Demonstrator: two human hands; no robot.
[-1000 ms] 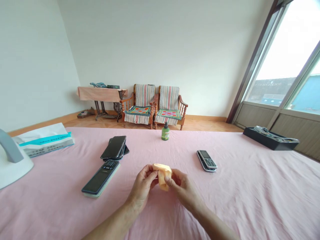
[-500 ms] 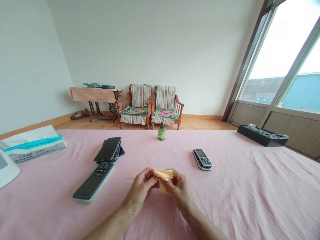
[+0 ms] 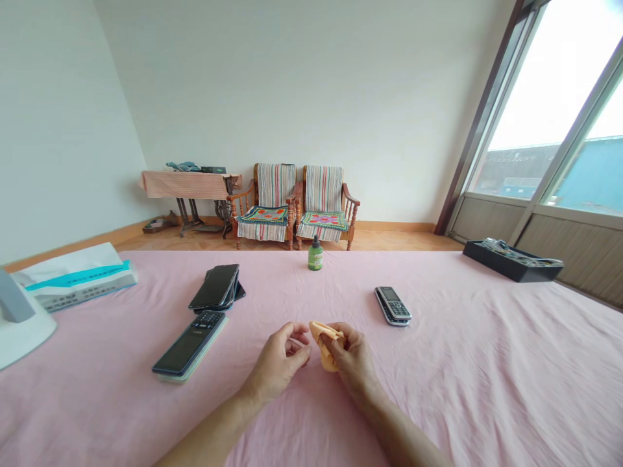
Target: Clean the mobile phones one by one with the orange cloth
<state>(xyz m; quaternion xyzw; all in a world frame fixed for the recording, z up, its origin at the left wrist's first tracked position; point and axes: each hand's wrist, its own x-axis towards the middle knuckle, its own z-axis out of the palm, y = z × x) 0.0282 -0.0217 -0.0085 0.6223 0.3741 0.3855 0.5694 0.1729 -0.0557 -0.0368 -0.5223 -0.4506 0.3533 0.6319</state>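
A bunched yellow cloth (image 3: 327, 353) is gripped in my right hand (image 3: 354, 357), with the thumb pressed into its folds. Just left of it, my left hand (image 3: 281, 360) has its fingers curled but apart, and nothing shows in them. Both hands are over the pink tablecloth (image 3: 302, 434). Left of my left hand lies a large-button phone (image 3: 187, 347) on top of a pale one. Behind that is a stack of dark smartphones (image 3: 217, 287). To the right of my right hand rest silver-and-black keypad phones (image 3: 393, 305), one on another.
A green bottle with a black top (image 3: 315, 255) stands near the far edge. A black box of cables (image 3: 513, 261) sits at the far right. On the left are a tissue pack (image 3: 78, 279) and a white device (image 3: 24, 327). Two wooden chairs (image 3: 324, 204) stand beyond the table.
My left hand has let go of the yellow cloth and moved slightly left. The cloth stays in my right hand, more bunched than before. The view has shifted a little.
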